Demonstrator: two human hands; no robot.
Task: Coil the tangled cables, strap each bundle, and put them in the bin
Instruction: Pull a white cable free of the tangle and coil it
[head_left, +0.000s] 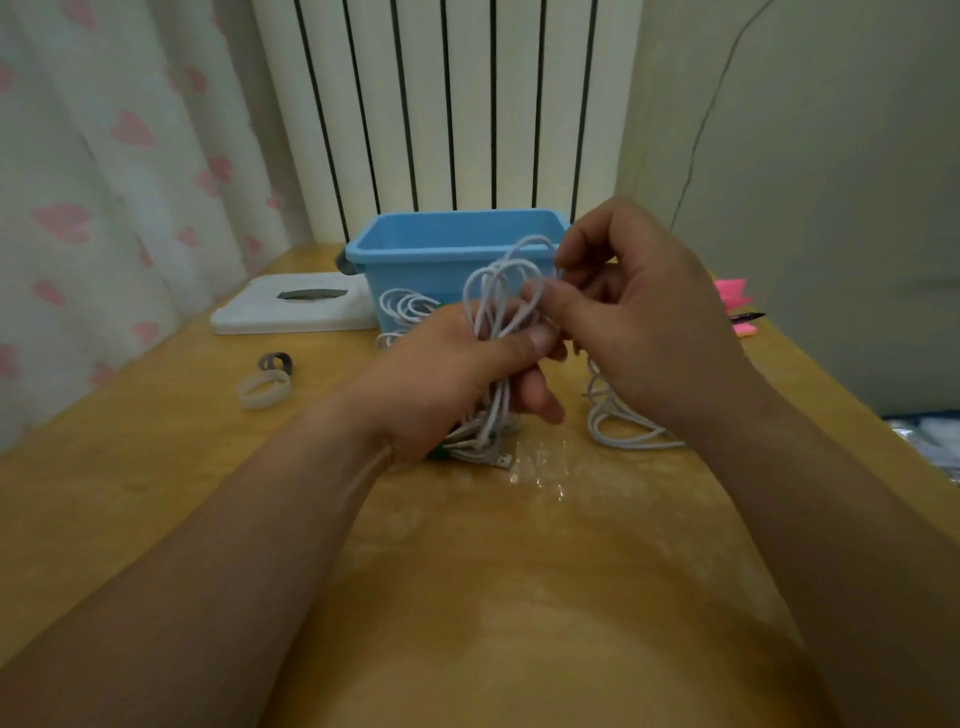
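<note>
**White cable bundle held between both hands, just in front of the bin**

The bundle (493, 332) of white cable is held above the table (156, 493), at mid-scene. The left hand (447, 379) is closed around its middle, thumb pressed across the strands. The right hand (639, 312) pinches the upper loops between thumb and forefinger, its other fingers loosely curled. The bundle's long axis runs roughly upright, tilted a little: loops rise above the left hand toward the far side, and the lower end hangs down toward the near side, where a plug (503, 460) lies at the table surface. Something green shows just below the left hand, too hidden to name.

More white cable lies loose: loops (618, 426) on the table under the right hand, and coils (402, 306) left of the bundle, against the bin's near wall.

The blue bin (415, 249) stands upright just beyond the hands; its inside is not visible from here.

To the left lie two straps, a pale one (264, 391) and a dark one (276, 362) touching it on the far side. Farther left-back is a white tissue box (291, 306). At the right edge are pink notes (732, 293) and a pen (748, 316).
</note>
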